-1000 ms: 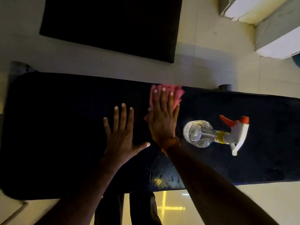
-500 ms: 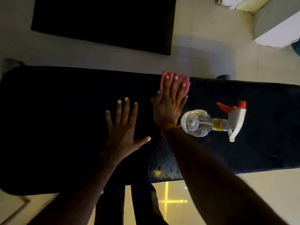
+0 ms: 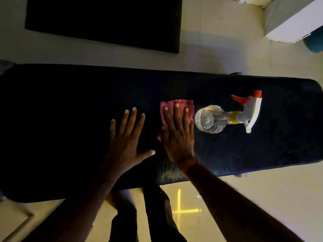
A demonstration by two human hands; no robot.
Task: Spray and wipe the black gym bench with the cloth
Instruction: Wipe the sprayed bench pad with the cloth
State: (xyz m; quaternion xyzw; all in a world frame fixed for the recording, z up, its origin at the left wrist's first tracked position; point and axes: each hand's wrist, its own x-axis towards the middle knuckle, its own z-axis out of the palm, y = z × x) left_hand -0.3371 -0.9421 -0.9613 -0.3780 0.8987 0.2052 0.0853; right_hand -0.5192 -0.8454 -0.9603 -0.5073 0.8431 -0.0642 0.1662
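Pressing pink cloth (image 3: 170,104) flat on black desk (image 3: 61,128) under right hand (image 3: 178,137), fingers straight, left hand (image 3: 125,142) splayed flat alongside, spray bottle (image 3: 225,117) lying nearby.

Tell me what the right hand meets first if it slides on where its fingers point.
For the right hand, pressing the cloth, the way looks free: only bare bench up to its far edge. The spray bottle lies beside it, off that line.

bench (image 3: 70,128) matt black padding, wet sheen near edge; cloth (image 3: 176,105) pink textile; spray bottle (image 3: 209,119) clear glossy plastic
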